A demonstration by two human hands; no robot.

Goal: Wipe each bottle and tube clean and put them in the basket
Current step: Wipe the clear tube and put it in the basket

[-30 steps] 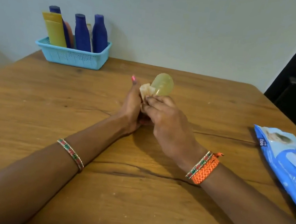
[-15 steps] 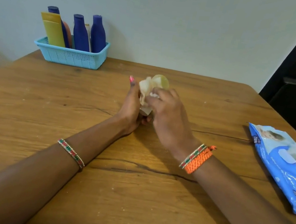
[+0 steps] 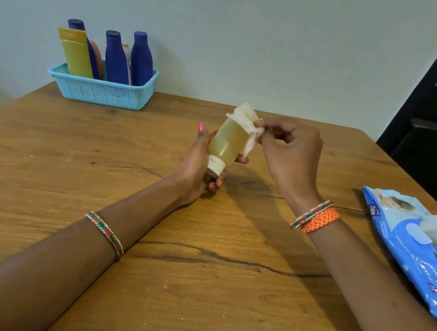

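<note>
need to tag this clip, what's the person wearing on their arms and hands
Both forearms are bare, no sleeves in view. The left hand has pink nail polish, and its forearm carries a thin red-and-green beaded bracelet. The wrist of the right hand wears a similar beaded bracelet next to a woven orange band. No rings are visible.

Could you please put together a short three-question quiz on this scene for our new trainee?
1. True or false: the yellow bottle is held with its white cap pointing down towards the person.
2. Which hand pinches the wipe?
A. left hand
B. right hand
C. neither
3. Fill in: the blue wipes pack lies on the table's ____ side, opposite the basket.

Key:
1. True.
2. B. The left hand grips the bottle near the cap.
3. Right. The basket stands at the far left by the wall, already holding blue bottles and yellow tubes.
</note>
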